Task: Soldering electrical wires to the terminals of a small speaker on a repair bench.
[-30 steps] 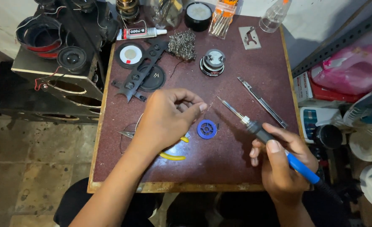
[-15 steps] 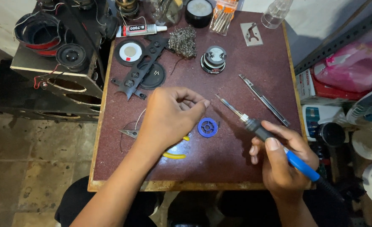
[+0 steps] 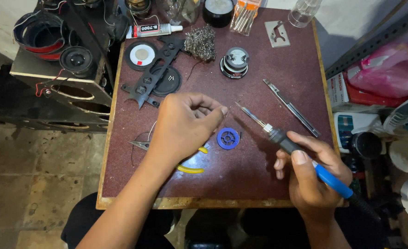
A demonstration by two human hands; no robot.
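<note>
My left hand (image 3: 184,125) hovers over the middle of the dark red table (image 3: 259,170), thumb and fingertips pinched on a thin wire whose end sticks out toward the right. My right hand (image 3: 311,175) grips a soldering iron (image 3: 301,152) by its blue and black handle. The iron's metal tip points up-left and ends just right of my left fingertips. A small blue solder spool (image 3: 228,138) lies on the table between the hands. Yellow-handled pliers (image 3: 190,168) lie partly hidden under my left hand.
At the table's far side lie a glue tube (image 3: 154,30), a wire-wool ball (image 3: 200,42), a small round speaker (image 3: 235,62), black plastic parts (image 3: 155,76) and a utility knife (image 3: 290,107). A speaker cabinet (image 3: 65,78) stands on the left, with boxes and bags on the right.
The view has shifted slightly. Both hands keep their grip and stay almost where they were, with the iron's tip still close to my left fingertips.
</note>
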